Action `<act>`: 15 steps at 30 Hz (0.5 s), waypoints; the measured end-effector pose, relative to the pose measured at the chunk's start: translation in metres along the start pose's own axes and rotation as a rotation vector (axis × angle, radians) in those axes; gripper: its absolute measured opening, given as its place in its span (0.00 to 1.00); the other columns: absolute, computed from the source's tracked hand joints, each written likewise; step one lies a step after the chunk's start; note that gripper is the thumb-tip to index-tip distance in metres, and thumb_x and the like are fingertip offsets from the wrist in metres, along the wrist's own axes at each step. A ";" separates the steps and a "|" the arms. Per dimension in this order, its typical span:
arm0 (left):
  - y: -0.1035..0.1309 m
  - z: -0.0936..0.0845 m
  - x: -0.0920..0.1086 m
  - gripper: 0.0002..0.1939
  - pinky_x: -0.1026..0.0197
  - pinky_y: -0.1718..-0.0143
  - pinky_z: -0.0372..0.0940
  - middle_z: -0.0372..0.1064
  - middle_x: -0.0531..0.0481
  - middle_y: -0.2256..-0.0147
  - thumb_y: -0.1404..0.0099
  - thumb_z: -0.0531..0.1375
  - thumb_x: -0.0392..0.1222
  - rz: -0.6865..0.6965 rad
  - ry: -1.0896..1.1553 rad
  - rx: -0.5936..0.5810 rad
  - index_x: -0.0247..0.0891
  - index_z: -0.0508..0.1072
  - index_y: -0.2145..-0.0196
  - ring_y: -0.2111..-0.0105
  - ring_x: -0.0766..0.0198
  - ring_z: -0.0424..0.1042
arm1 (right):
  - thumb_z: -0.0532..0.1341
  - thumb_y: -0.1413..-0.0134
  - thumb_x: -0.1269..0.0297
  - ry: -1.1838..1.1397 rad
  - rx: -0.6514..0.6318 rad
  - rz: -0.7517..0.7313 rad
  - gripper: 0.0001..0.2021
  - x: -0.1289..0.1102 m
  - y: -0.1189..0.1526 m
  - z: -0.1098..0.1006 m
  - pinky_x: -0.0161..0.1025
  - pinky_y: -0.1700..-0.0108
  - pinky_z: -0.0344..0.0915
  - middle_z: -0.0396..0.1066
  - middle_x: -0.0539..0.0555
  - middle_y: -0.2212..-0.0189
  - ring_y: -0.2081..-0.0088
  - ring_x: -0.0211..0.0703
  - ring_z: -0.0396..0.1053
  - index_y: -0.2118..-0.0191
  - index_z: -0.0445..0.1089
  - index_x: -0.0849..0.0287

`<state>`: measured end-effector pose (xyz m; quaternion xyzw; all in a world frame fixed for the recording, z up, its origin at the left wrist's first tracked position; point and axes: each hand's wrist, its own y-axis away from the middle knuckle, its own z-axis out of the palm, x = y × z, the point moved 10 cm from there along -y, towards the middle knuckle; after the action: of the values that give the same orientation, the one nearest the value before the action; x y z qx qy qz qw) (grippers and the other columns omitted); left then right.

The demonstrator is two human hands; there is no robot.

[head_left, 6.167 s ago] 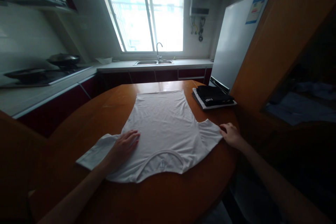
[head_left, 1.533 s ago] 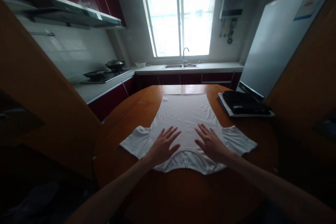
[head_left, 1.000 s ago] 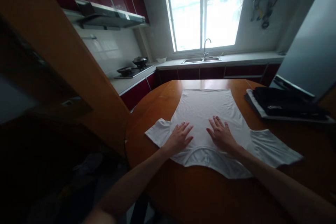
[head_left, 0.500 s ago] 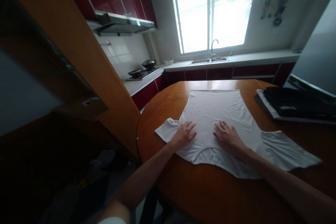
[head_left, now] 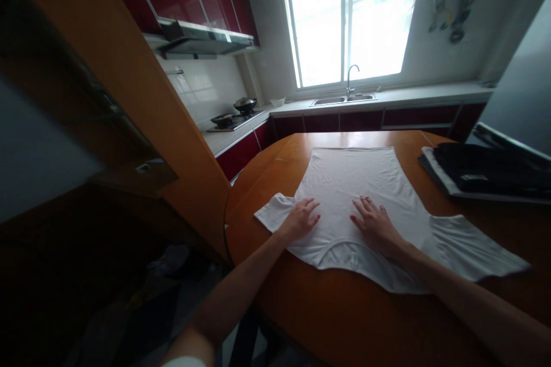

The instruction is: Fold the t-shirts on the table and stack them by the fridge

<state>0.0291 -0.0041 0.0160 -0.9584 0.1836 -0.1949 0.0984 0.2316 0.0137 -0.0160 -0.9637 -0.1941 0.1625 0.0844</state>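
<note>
Well, from the head view, a rounded wooden table (head_left: 267, 175) fills the near part of the kitchen, and a white T-shirt (head_left: 357, 175) lies across the middle of it. On the table to the right, near the shirt, sits a folded pile of clothes (head_left: 495, 169), black on top with a white layer below, and the pale fridge (head_left: 529, 63) stands behind it. Beyond the table I can see the counter (head_left: 422, 93) with its sink (head_left: 329, 101) and curved tap (head_left: 348, 84) under the bright window (head_left: 379, 17). Over to the left are two dark pans on the cooktop (head_left: 241, 121), with the range hood (head_left: 206, 41) above.

What gets in the way is the person's own reach: the right forearm crosses the near edge of the shirt, and both hands cover bits of the cloth.

The left hand (head_left: 300, 219) rests on the shirt beside the left sleeve, its fingers open and a little spread. The right hand (head_left: 374, 223) lies on the chest of it, fingers spread too, pinching nothing.

The shirt looks opened out, hem at the far side, round neckline nearest the person. Fine wrinkles run over the body, and the right sleeve shows deeper creases.
</note>
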 end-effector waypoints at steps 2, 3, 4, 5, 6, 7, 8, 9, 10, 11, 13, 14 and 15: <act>-0.002 -0.007 -0.005 0.22 0.48 0.34 0.59 0.65 0.39 0.38 0.31 0.58 0.43 -0.002 0.022 0.034 0.39 0.71 0.41 0.37 0.53 0.64 | 0.47 0.30 0.55 -0.033 0.071 -0.023 0.27 -0.002 0.000 -0.009 0.63 0.33 0.49 0.53 0.65 0.30 0.28 0.57 0.47 0.32 0.58 0.61; -0.003 -0.013 -0.010 0.21 0.49 0.34 0.59 0.65 0.39 0.38 0.31 0.58 0.43 -0.007 0.031 0.054 0.38 0.71 0.42 0.37 0.53 0.64 | 0.47 0.30 0.55 -0.048 0.104 -0.035 0.27 -0.003 0.000 -0.014 0.63 0.33 0.49 0.54 0.65 0.30 0.29 0.57 0.47 0.32 0.59 0.61; -0.004 -0.020 -0.016 0.21 0.49 0.34 0.59 0.66 0.39 0.38 0.31 0.58 0.43 -0.019 0.037 0.073 0.37 0.72 0.42 0.37 0.53 0.64 | 0.47 0.30 0.55 -0.060 0.131 -0.046 0.26 -0.004 0.000 -0.018 0.63 0.33 0.50 0.55 0.65 0.31 0.29 0.57 0.48 0.33 0.60 0.60; -0.005 -0.028 -0.026 0.21 0.50 0.34 0.59 0.66 0.40 0.39 0.31 0.58 0.43 -0.046 0.038 0.090 0.37 0.72 0.42 0.37 0.54 0.64 | 0.47 0.30 0.55 -0.069 0.151 -0.051 0.26 -0.004 0.000 -0.021 0.63 0.33 0.50 0.56 0.65 0.31 0.29 0.57 0.49 0.33 0.61 0.60; -0.005 -0.038 -0.038 0.21 0.51 0.34 0.58 0.67 0.41 0.39 0.30 0.58 0.44 -0.092 0.035 0.104 0.38 0.72 0.42 0.37 0.54 0.64 | 0.47 0.30 0.55 -0.075 0.166 -0.052 0.26 -0.003 0.000 -0.023 0.63 0.33 0.51 0.57 0.65 0.32 0.29 0.57 0.50 0.34 0.62 0.60; -0.004 -0.047 -0.054 0.21 0.51 0.33 0.58 0.68 0.42 0.40 0.30 0.58 0.44 -0.152 0.029 0.117 0.38 0.72 0.42 0.37 0.55 0.64 | 0.47 0.30 0.55 -0.078 0.176 -0.049 0.25 -0.002 0.000 -0.024 0.63 0.33 0.51 0.57 0.65 0.32 0.30 0.57 0.50 0.34 0.62 0.60; -0.001 -0.057 -0.070 0.21 0.51 0.33 0.57 0.68 0.42 0.40 0.30 0.58 0.44 -0.221 0.018 0.129 0.39 0.71 0.42 0.37 0.56 0.64 | 0.47 0.30 0.55 -0.080 0.182 -0.048 0.25 -0.001 0.000 -0.024 0.62 0.33 0.52 0.58 0.65 0.32 0.30 0.57 0.51 0.35 0.63 0.60; 0.002 -0.066 -0.087 0.22 0.51 0.34 0.57 0.67 0.42 0.39 0.30 0.57 0.44 -0.293 0.007 0.139 0.38 0.71 0.41 0.37 0.55 0.64 | 0.47 0.30 0.55 -0.082 0.184 -0.048 0.25 0.000 -0.001 -0.025 0.62 0.33 0.52 0.58 0.65 0.33 0.30 0.58 0.51 0.35 0.63 0.60; 0.007 -0.074 -0.104 0.22 0.51 0.34 0.58 0.67 0.40 0.39 0.29 0.56 0.44 -0.363 -0.005 0.148 0.36 0.69 0.40 0.37 0.55 0.64 | 0.47 0.30 0.55 -0.083 0.185 -0.048 0.25 0.000 -0.001 -0.025 0.62 0.34 0.52 0.58 0.65 0.33 0.30 0.58 0.51 0.35 0.63 0.61; 0.013 -0.080 -0.119 0.23 0.51 0.35 0.58 0.66 0.37 0.39 0.28 0.55 0.45 -0.424 -0.014 0.151 0.34 0.68 0.39 0.37 0.54 0.65 | 0.47 0.30 0.55 -0.084 0.186 -0.047 0.25 0.000 -0.001 -0.025 0.62 0.34 0.52 0.58 0.65 0.33 0.30 0.58 0.51 0.35 0.64 0.61; 0.023 -0.085 -0.144 0.24 0.51 0.37 0.60 0.66 0.33 0.39 0.28 0.54 0.45 -0.523 -0.027 0.135 0.30 0.67 0.39 0.38 0.52 0.65 | 0.47 0.30 0.55 -0.087 0.185 -0.044 0.25 -0.001 0.000 -0.026 0.62 0.34 0.52 0.59 0.65 0.33 0.30 0.59 0.51 0.36 0.64 0.61; 0.028 -0.085 -0.154 0.24 0.52 0.38 0.61 0.67 0.32 0.39 0.28 0.55 0.45 -0.566 -0.033 0.118 0.30 0.67 0.39 0.38 0.51 0.66 | 0.47 0.30 0.55 -0.090 0.183 -0.043 0.25 -0.002 0.000 -0.027 0.62 0.33 0.52 0.59 0.65 0.33 0.30 0.59 0.52 0.36 0.64 0.61; 0.033 -0.084 -0.162 0.25 0.53 0.39 0.62 0.68 0.32 0.40 0.29 0.56 0.46 -0.604 -0.040 0.100 0.30 0.68 0.39 0.39 0.51 0.67 | 0.47 0.30 0.55 -0.095 0.181 -0.041 0.25 -0.003 0.000 -0.028 0.61 0.33 0.52 0.59 0.65 0.33 0.30 0.58 0.52 0.36 0.64 0.61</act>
<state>-0.1544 0.0193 0.0289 -0.9673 -0.1212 -0.2052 0.0865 0.2388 0.0099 0.0108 -0.9393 -0.2019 0.2230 0.1651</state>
